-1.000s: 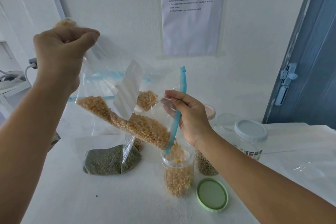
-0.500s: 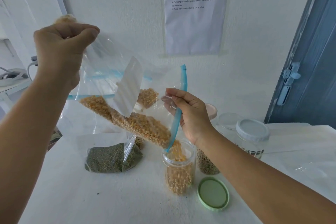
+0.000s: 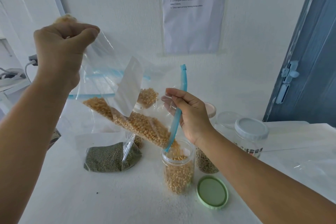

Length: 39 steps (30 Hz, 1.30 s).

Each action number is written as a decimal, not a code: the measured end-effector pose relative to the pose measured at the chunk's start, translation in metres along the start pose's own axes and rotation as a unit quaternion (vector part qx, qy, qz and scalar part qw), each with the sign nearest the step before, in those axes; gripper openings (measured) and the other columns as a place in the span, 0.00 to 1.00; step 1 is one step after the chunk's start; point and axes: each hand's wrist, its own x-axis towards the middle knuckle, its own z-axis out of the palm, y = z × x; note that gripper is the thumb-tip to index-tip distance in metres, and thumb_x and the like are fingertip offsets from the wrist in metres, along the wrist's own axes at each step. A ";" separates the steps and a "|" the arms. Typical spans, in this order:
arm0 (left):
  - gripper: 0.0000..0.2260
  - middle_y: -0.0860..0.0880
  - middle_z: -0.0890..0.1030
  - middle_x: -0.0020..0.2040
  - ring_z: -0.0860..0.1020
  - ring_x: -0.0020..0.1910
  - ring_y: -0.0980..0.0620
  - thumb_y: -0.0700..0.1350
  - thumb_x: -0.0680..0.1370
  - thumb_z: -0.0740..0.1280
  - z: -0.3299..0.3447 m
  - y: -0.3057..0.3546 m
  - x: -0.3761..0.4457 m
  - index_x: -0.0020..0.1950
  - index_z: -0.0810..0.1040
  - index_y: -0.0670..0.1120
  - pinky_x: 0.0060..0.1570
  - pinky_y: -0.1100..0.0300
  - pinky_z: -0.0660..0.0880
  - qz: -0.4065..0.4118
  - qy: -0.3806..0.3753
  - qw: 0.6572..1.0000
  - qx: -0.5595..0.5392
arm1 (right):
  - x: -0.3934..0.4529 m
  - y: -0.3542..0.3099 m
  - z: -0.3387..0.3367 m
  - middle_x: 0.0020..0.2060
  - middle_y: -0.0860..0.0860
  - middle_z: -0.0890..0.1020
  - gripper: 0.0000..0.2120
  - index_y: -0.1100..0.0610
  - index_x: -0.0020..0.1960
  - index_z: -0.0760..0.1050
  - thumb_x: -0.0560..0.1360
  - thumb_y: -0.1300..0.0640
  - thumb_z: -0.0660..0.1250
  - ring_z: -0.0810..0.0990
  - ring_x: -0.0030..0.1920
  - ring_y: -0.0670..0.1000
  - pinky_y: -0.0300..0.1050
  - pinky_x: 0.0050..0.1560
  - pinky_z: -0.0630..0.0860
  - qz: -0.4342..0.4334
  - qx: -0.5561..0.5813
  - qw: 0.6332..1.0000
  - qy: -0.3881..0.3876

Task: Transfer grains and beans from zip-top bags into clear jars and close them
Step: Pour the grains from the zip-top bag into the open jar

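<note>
My left hand [image 3: 61, 49] grips the bottom corner of a clear zip-top bag [image 3: 109, 71] and holds it high and tilted. Yellow grains [image 3: 145, 129] slide down inside it toward its blue zip mouth [image 3: 179, 107]. My right hand [image 3: 190, 114] pinches that blue zip edge just above an open clear jar [image 3: 179, 171]. Grains fall from the bag's lower corner into the jar, which is more than half full. The jar's green lid [image 3: 212, 192] lies flat on the table to its right.
A bag of green beans [image 3: 111, 158] lies at left on the white table [image 3: 109, 196]. Behind the jar stand a filled jar [image 3: 205, 163], a white-lidded jar [image 3: 251, 136] and an empty clear jar [image 3: 227, 120]. Another grain bag [image 3: 147, 96] leans at the wall.
More grains have run out of the bag into the jar, whose level has risen. Both hands keep nearly the same hold and position.
</note>
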 end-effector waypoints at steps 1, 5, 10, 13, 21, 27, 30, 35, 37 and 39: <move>0.04 0.59 0.79 0.36 0.75 0.46 0.60 0.45 0.71 0.78 0.000 0.000 0.000 0.41 0.89 0.56 0.49 0.63 0.71 -0.003 0.002 1.000 0.001 | 0.000 0.000 0.000 0.49 0.58 0.87 0.16 0.59 0.52 0.86 0.83 0.70 0.61 0.86 0.55 0.56 0.44 0.57 0.82 0.001 -0.001 1.000 0.000; 0.07 0.61 0.79 0.35 0.75 0.46 0.59 0.44 0.72 0.78 0.000 0.003 0.002 0.49 0.88 0.48 0.49 0.63 0.70 -0.002 0.011 1.000 0.014 | 0.001 -0.003 0.003 0.50 0.59 0.86 0.15 0.60 0.52 0.86 0.83 0.70 0.61 0.86 0.55 0.56 0.44 0.56 0.82 -0.001 0.000 1.000 0.000; 0.11 0.62 0.79 0.35 0.75 0.46 0.58 0.43 0.72 0.77 0.000 0.005 0.007 0.54 0.87 0.43 0.48 0.63 0.70 0.012 0.016 1.000 0.021 | 0.002 -0.005 0.005 0.49 0.59 0.86 0.16 0.59 0.51 0.86 0.83 0.70 0.61 0.86 0.54 0.55 0.44 0.57 0.82 -0.004 0.003 1.000 -0.005; 0.05 0.60 0.79 0.34 0.75 0.44 0.59 0.43 0.72 0.78 0.002 0.005 0.002 0.45 0.89 0.52 0.47 0.63 0.71 0.010 0.003 1.000 0.014 | 0.001 -0.002 0.001 0.49 0.58 0.86 0.16 0.58 0.50 0.87 0.83 0.70 0.61 0.86 0.54 0.56 0.45 0.57 0.82 -0.001 0.004 1.000 0.000; 0.07 0.57 0.74 0.35 0.72 0.43 0.53 0.44 0.71 0.78 0.011 0.007 0.003 0.39 0.89 0.56 0.43 0.59 0.67 0.015 -0.008 1.000 0.008 | 0.000 -0.004 -0.004 0.49 0.60 0.86 0.15 0.60 0.51 0.86 0.83 0.71 0.61 0.86 0.54 0.56 0.44 0.57 0.82 -0.006 0.013 1.000 0.007; 0.06 0.57 0.76 0.35 0.74 0.45 0.57 0.43 0.71 0.78 0.015 0.012 0.003 0.40 0.89 0.55 0.43 0.61 0.68 0.014 -0.008 1.000 0.003 | -0.002 -0.007 -0.007 0.48 0.58 0.87 0.15 0.58 0.51 0.86 0.83 0.70 0.61 0.86 0.54 0.55 0.44 0.56 0.82 -0.009 0.003 1.000 0.015; 0.07 0.57 0.78 0.37 0.75 0.46 0.61 0.42 0.71 0.78 0.016 0.013 0.001 0.40 0.89 0.55 0.46 0.61 0.69 0.013 -0.009 1.000 0.002 | -0.003 -0.006 -0.007 0.48 0.57 0.87 0.16 0.58 0.51 0.86 0.83 0.70 0.61 0.87 0.54 0.54 0.43 0.56 0.82 -0.004 0.006 1.000 0.014; 0.07 0.52 0.78 0.40 0.76 0.46 0.63 0.43 0.71 0.78 0.016 0.013 -0.001 0.40 0.89 0.56 0.47 0.62 0.70 0.010 -0.012 1.000 0.003 | -0.004 -0.005 -0.007 0.47 0.56 0.87 0.17 0.57 0.50 0.87 0.83 0.70 0.61 0.87 0.53 0.54 0.44 0.57 0.82 -0.006 0.010 1.000 0.013; 0.08 0.52 0.78 0.39 0.76 0.47 0.62 0.43 0.71 0.77 0.015 0.015 0.001 0.39 0.89 0.57 0.48 0.62 0.70 0.013 -0.012 1.000 0.005 | -0.004 -0.005 -0.007 0.48 0.57 0.87 0.17 0.58 0.50 0.87 0.83 0.70 0.61 0.87 0.53 0.54 0.44 0.57 0.82 -0.006 0.013 1.000 0.010; 0.07 0.54 0.78 0.38 0.76 0.48 0.61 0.43 0.71 0.78 0.016 0.017 0.002 0.39 0.89 0.57 0.48 0.62 0.70 0.013 -0.012 1.000 0.005 | -0.005 -0.005 -0.006 0.48 0.58 0.87 0.16 0.58 0.51 0.86 0.83 0.70 0.61 0.86 0.54 0.54 0.44 0.57 0.82 -0.006 0.014 1.000 0.009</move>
